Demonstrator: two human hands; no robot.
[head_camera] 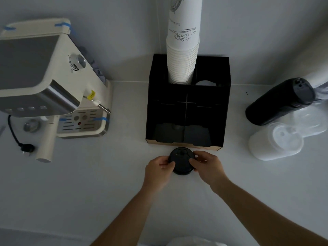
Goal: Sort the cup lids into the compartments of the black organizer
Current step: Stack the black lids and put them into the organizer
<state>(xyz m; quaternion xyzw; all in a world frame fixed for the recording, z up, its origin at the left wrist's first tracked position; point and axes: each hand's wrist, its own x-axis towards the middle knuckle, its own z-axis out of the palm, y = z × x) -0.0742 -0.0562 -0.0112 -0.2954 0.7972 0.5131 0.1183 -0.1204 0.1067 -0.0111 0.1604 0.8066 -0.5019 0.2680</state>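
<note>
A small stack of black cup lids (181,161) sits on the white counter just in front of the black organizer (188,103). My left hand (158,168) grips the stack's left edge and my right hand (206,165) grips its right edge. The organizer has two low front compartments with dark contents I cannot make out, and two rear compartments. A tall stack of white paper cups (182,50) stands in the rear left one. A white lid (205,83) shows in the rear right one.
A cream espresso machine (44,82) stands at the left with its plug (26,148) lying on the counter. At the right lie a sleeve of black lids (278,102) and a sleeve of white lids (275,142). A wall runs behind the organizer.
</note>
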